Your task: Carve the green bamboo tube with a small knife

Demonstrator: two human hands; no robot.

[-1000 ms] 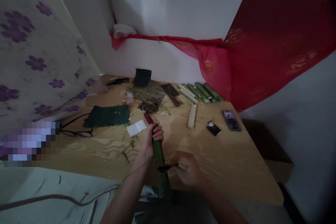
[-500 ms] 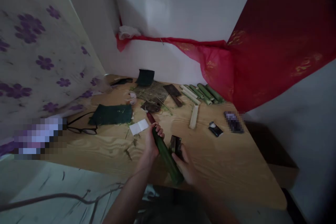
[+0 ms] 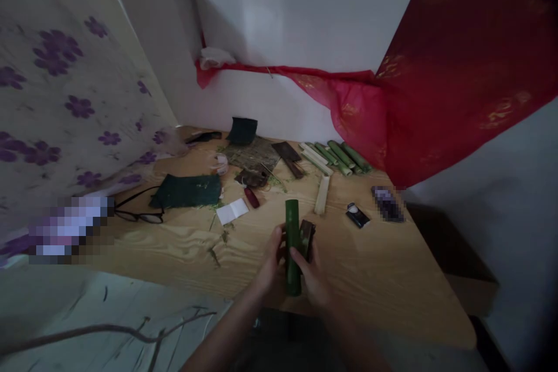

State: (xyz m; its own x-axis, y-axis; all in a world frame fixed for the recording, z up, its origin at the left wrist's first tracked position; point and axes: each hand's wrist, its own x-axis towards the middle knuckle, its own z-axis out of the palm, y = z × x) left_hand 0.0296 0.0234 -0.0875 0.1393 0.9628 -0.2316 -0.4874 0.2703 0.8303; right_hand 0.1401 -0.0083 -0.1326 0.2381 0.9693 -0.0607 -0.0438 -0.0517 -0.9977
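Observation:
A green bamboo tube [image 3: 292,267] stands nearly lengthwise to me over the front of the table. My left hand [image 3: 274,250] grips it from the left side, fingers behind it. On its right, my right hand [image 3: 316,273] holds a dark block-like piece [image 3: 307,235] whose kind I cannot make out. The right thumb also presses on the tube. Beyond them lie a dark red oval object [image 3: 251,197] and a folded white paper [image 3: 232,211]. A pale split bamboo strip [image 3: 322,195] rests farther to the right.
Several bamboo pieces [image 3: 342,154] lie at the back right. Green sheets [image 3: 187,190], a cleaver-like tool [image 3: 288,157], glasses [image 3: 139,215] and a clear tape roll [image 3: 221,164] are on the wooden table [image 3: 392,279]. A small black case [image 3: 358,216] sits right. A branch [image 3: 108,330] shows below left.
The bamboo tube has turned from a leftward slant to nearly straight ahead. My left hand has moved right and nearer, and the dark block now lies close against the tube's right side.

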